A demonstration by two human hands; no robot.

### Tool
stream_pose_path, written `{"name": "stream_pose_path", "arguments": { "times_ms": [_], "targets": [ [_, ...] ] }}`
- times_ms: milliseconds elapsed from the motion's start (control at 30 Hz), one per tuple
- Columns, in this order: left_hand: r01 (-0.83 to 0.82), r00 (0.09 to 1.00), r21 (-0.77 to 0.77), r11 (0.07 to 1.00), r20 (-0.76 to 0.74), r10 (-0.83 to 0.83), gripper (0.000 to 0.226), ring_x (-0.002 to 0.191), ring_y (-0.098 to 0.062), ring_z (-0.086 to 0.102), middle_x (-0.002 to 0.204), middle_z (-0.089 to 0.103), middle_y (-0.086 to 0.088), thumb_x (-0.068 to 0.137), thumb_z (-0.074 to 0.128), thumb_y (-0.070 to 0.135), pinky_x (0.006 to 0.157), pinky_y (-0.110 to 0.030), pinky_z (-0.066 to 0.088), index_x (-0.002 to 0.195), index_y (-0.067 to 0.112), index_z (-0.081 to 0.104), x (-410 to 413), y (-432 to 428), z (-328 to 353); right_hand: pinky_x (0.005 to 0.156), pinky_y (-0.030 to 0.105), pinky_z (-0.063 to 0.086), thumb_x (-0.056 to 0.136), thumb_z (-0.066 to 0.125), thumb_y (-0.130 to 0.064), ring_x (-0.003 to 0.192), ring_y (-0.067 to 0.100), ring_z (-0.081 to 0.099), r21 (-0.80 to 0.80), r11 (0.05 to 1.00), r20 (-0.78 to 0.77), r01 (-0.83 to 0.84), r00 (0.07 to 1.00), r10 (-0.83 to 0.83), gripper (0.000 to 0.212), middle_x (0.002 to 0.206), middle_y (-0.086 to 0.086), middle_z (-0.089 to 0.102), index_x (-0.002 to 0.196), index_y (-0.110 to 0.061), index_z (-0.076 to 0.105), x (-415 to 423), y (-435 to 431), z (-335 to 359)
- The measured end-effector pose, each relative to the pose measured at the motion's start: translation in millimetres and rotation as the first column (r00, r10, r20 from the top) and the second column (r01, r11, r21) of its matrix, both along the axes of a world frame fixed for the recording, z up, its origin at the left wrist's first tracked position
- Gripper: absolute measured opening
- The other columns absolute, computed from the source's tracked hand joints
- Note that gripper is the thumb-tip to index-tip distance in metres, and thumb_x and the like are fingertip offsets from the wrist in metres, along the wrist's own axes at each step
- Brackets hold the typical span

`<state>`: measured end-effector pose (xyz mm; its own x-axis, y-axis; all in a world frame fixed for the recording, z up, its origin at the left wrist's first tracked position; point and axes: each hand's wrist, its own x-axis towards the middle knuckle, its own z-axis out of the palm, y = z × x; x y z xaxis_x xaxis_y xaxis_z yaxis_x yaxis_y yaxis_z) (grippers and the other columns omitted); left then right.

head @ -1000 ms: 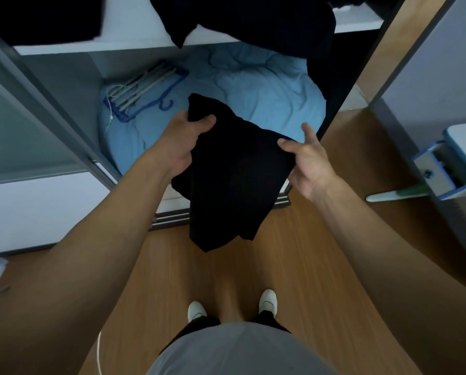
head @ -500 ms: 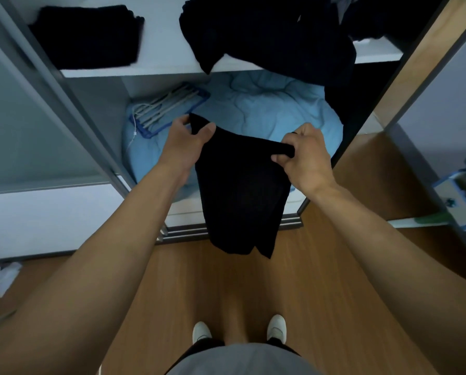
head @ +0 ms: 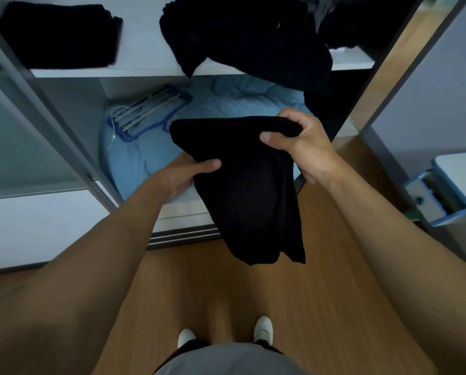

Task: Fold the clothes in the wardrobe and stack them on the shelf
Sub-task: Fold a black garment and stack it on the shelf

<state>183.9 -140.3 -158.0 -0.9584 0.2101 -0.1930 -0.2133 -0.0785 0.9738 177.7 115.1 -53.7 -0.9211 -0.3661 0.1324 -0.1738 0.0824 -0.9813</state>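
A black garment hangs in front of the wardrobe, below the shelf. The left hand pinches its left edge and the right hand curls round its far corner. Its loose tail may undo the fold, or snag the overhanging heap.

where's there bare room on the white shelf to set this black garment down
Bare white shelf lies between the folded black stack and the loose dark heap; a thin strip shows right of the heap. The heap crowds the right half and spills over the edge.
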Motion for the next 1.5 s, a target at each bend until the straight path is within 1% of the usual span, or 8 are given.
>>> {"name": "stream_pose_path", "arguments": {
  "times_ms": [167, 333, 600, 700, 833, 1000, 1300, 1500],
  "targets": [
    [-0.113, 0.993, 0.062, 0.992, -0.035, 0.115, 0.06, 0.109, -0.022, 0.07, 0.115, 0.075, -0.003, 0.065, 0.09, 0.043, 0.09, -0.033, 0.057, 0.117, 0.02, 0.069, -14, 36, 29, 0.079, 0.027, 0.059, 0.09, 0.071, -0.025, 0.103, 0.018, 0.073, -0.325, 0.92, 0.296, 0.221, 0.947, -0.123, 0.024, 0.11, 0.004, 0.076, 0.114, -0.02, 0.072, -9, 35, -5],
    [-0.191, 0.981, 0.036, 0.981, -0.012, 0.192, 0.038, 0.098, -0.024, 0.074, 0.104, 0.077, -0.004, 0.076, 0.081, 0.036, 0.087, -0.041, 0.059, 0.109, 0.02, 0.072, -13, 54, 54, 0.093, 0.027, 0.055, 0.074, 0.079, -0.05, 0.104, 0.008, 0.071, -0.063, 0.99, 0.584, 0.123, 0.809, -0.064, 0.046, 0.115, -0.009, 0.075, 0.114, -0.029, 0.069, 20, 42, -73],
    [-0.355, 0.934, -0.025, 0.935, -0.05, 0.353, 0.054, 0.103, -0.02, 0.072, 0.108, 0.077, 0.0, 0.074, 0.075, 0.058, 0.081, -0.028, 0.058, 0.114, 0.022, 0.07, 3, -7, 62, 0.085, 0.026, 0.058, 0.09, 0.073, -0.024, 0.107, 0.023, 0.071, -0.2, 0.97, 0.393, 0.139, 0.918, -0.051, 0.026, 0.111, 0.007, 0.076, 0.113, -0.011, 0.072, 18, -10, -57],
    [-0.23, 0.973, 0.103, 0.968, 0.022, 0.229, 0.068, 0.122, -0.019, 0.062, 0.128, 0.068, -0.003, 0.085, 0.055, 0.064, 0.102, -0.031, 0.05, 0.134, 0.018, 0.057, 23, -34, 34, 0.089, 0.033, 0.058, 0.092, 0.071, -0.025, 0.109, 0.026, 0.071, -0.283, 0.948, 0.439, 0.148, 0.898, -0.009, 0.028, 0.114, 0.012, 0.074, 0.114, -0.008, 0.071, 16, -21, -44],
    [-0.034, 0.993, -0.01, 0.999, 0.11, 0.035, 0.095, 0.115, -0.01, 0.064, 0.118, 0.072, 0.007, 0.058, 0.084, 0.066, 0.106, -0.027, 0.044, 0.132, 0.014, 0.055, 50, -21, -4, 0.089, 0.036, 0.059, 0.093, 0.07, -0.028, 0.108, 0.024, 0.071, -0.283, 0.937, 0.555, 0.204, 0.831, -0.013, 0.026, 0.114, 0.011, 0.075, 0.111, -0.01, 0.074, 9, -21, -35],
    [-0.155, 0.984, 0.018, 0.988, 0.088, 0.152, 0.046, 0.116, -0.018, 0.066, 0.121, 0.072, -0.002, 0.086, 0.073, 0.034, 0.106, -0.036, 0.048, 0.127, 0.017, 0.063, 32, 30, -15, 0.068, 0.03, 0.061, 0.093, 0.067, -0.035, 0.093, 0.019, 0.075, -0.231, 0.909, 0.678, 0.347, 0.727, -0.105, 0.026, 0.102, 0.005, 0.078, 0.081, -0.019, 0.083, -2, 16, -36],
    [-0.317, 0.948, -0.086, 0.945, 0.009, 0.319, 0.018, 0.095, -0.015, 0.074, 0.098, 0.078, 0.004, 0.093, 0.069, 0.033, 0.077, -0.025, 0.058, 0.107, 0.023, 0.07, -5, 84, 9, 0.078, 0.024, 0.06, 0.087, 0.076, -0.025, 0.103, 0.015, 0.073, -0.1, 0.984, 0.673, 0.147, 0.738, -0.042, 0.035, 0.112, 0.001, 0.076, 0.119, -0.014, 0.069, 6, 72, -86],
    [-0.321, 0.944, -0.402, 0.858, -0.057, 0.326, 0.019, 0.091, -0.011, 0.073, 0.094, 0.077, 0.007, 0.087, 0.075, 0.033, 0.08, -0.023, 0.056, 0.103, 0.023, 0.073, -15, 88, 17, 0.087, 0.02, 0.054, 0.091, 0.072, -0.015, 0.105, 0.013, 0.066, 0.149, 0.943, 0.566, 0.296, 0.757, -0.327, 0.055, 0.123, -0.002, 0.062, 0.141, -0.014, 0.05, -21, 76, -106]
  ]
}}
